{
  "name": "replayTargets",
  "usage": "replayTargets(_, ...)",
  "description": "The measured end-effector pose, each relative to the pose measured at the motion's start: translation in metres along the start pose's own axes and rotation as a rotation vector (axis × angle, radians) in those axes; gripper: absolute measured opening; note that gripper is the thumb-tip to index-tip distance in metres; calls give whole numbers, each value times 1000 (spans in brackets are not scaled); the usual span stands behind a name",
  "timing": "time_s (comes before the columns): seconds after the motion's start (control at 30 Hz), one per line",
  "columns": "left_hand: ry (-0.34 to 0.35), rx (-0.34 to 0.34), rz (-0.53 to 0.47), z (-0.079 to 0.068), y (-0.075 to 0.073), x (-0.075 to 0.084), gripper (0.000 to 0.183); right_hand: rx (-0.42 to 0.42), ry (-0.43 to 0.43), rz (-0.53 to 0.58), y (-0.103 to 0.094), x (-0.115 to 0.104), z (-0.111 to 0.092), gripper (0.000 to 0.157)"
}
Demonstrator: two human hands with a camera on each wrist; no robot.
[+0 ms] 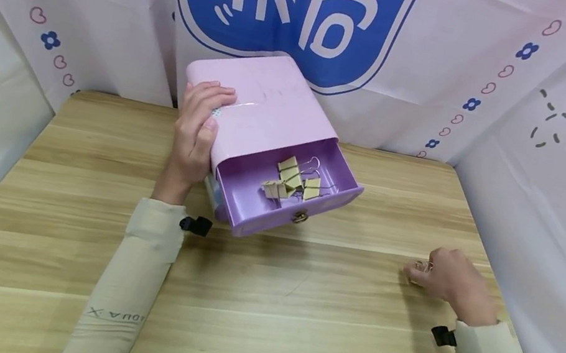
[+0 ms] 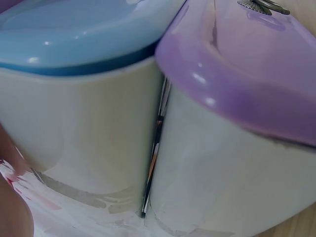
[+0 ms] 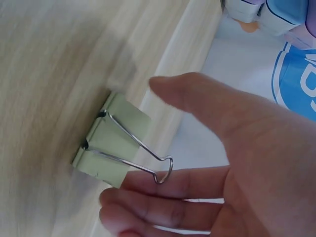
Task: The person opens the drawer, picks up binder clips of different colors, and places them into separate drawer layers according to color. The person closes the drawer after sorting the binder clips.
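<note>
My left hand (image 1: pixel 194 132) rests on the left side of a pink drawer box (image 1: pixel 272 111), its fingers lying over the top edge. The box's purple drawer (image 1: pixel 338 198) is pulled out, with several pale yellow binder clips (image 1: pixel 290 173) inside. In the left wrist view, a blue drawer front (image 2: pixel 89 37) and a purple drawer front (image 2: pixel 242 74) are side by side. Farther right, my right hand (image 1: pixel 451 280) is at another binder clip (image 3: pixel 116 140) by the table. The right wrist view shows fingers under that clip and the thumb apart from it.
The wooden table (image 1: pixel 316 340) reaches to printed cloth walls (image 1: pixel 429 57) at the back and right. The drawer box is near the back wall. A small metal knob (image 1: pixel 300 217) sticks out from the drawer front.
</note>
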State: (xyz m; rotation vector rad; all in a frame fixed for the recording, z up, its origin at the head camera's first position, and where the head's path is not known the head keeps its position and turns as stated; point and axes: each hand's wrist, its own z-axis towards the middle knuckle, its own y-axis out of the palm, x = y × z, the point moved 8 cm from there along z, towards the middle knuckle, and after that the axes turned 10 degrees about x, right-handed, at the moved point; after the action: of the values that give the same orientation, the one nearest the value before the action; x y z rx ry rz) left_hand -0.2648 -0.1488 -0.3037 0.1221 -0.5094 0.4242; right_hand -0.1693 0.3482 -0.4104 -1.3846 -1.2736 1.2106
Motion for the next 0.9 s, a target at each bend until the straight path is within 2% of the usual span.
replayTargets(0.53, -4, 0, -5, -1, 0, -1, 57, -70, 25, 28, 13, -1, -2, 52)
replayTargets(0.7, -3, 1, -4, 0, 0, -1, 57, -71, -5, 44, 12, -7, 1, 48)
replayTargets(0.9, -4, 3, 2, -1, -1, -1, 57, -29, -56, 74, 6, -15, 9, 38)
